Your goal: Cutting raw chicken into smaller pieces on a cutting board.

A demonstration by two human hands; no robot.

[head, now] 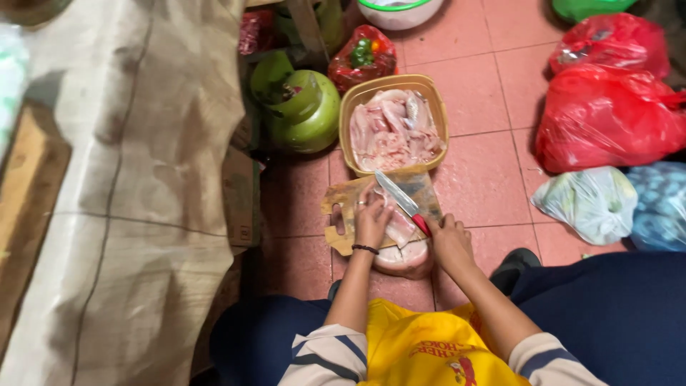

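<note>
On the wooden cutting board (343, 200) on the tiled floor, the left hand (372, 218) presses flat on a raw fish fillet (399, 227) near the board's right edge. The right hand (449, 239) grips a red-handled knife (400, 199), blade angled over the fillet toward the yellow basin (348, 107) of fillets beyond. Slicing appears underway; the next stroke needs the fingers kept off the blade.

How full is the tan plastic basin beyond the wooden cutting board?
Nearly full: the tan plastic basin holds pale raw meat pieces heaped almost to its rim.

Pink tiled floor (493, 179), crowded with kitchen goods

A wooden cutting board (343, 200), tan basin (436, 100) (full of pale meat), green gas cylinder (304, 107) and red bags (607, 118) rest on it.
</note>
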